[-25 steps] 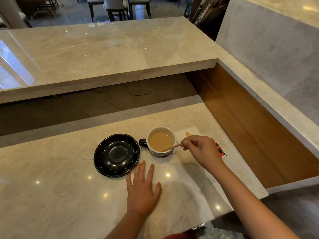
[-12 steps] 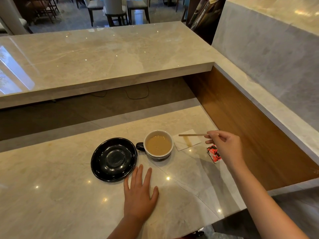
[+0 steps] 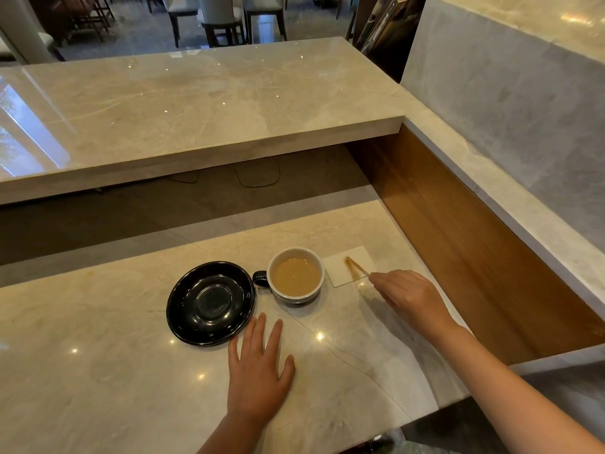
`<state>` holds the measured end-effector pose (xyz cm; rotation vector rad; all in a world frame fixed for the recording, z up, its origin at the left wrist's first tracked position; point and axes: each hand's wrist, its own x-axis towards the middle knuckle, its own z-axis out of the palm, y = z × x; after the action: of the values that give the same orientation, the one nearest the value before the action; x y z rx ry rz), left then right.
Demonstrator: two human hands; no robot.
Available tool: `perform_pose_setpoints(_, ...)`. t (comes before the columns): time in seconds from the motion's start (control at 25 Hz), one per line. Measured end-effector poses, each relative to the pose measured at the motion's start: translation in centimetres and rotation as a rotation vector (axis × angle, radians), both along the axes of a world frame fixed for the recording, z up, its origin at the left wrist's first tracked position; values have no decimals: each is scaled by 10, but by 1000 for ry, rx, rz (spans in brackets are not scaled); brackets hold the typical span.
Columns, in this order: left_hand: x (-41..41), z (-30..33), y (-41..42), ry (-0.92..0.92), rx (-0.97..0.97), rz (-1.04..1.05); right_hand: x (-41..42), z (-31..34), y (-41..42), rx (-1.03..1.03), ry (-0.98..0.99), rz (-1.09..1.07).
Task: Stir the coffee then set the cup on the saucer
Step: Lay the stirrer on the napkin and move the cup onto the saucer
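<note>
I see the black saucer (image 3: pixel 211 303) empty on the marble counter (image 3: pixel 98 371), my left hand (image 3: pixel 258 371) flat, fingers spread, just beside it. The cup (image 3: pixel 296 275) of coffee stands right of the saucer. My right hand (image 3: pixel 411 294) pinches the stirrer (image 3: pixel 357 267) over the napkin (image 3: pixel 350 266).

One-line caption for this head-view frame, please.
Right hand lays wooden stirrer on napkin; coffee cup stands beside empty black saucer.
</note>
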<state>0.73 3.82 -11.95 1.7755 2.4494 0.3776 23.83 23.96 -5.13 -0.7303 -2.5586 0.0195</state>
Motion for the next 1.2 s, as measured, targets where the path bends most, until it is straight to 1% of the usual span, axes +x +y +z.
perform_pose_setpoints(0.2, 1, -1, 0, -3, -3, 4, 6, -13, -6, 16, -63, 31)
perform_pose_setpoints(0.4, 0, -1, 0, 0, -19, 10, 11, -18, -19, -86, -162, 63)
perform_pose_setpoints(0.56, 0, -3, 0, -8, -25, 18, 10, -17, -25, -116, -246, 55)
perform_pose_setpoints(0.8, 0, -2, 1, -5, -6, 11, 11, -23, -35, -246, -262, -41)
perform_pose_setpoints(0.92, -1, -2, 0, -9, 11, 13, 6, -18, -37, -244, -245, -86)
perform_pose_setpoints(1.08, 1, -1, -1, -12, -7, 19, -29, 10, -38, -245, -82, -115)
perform_pose_setpoints(1.16, 1, -1, -1, -6, -28, 20, -59, 29, -39, -251, -87, -97)
perform_pose_setpoints(1.2, 2, -1, -1, -3, -37, 20, -74, 37, -40, -296, -123, -98)
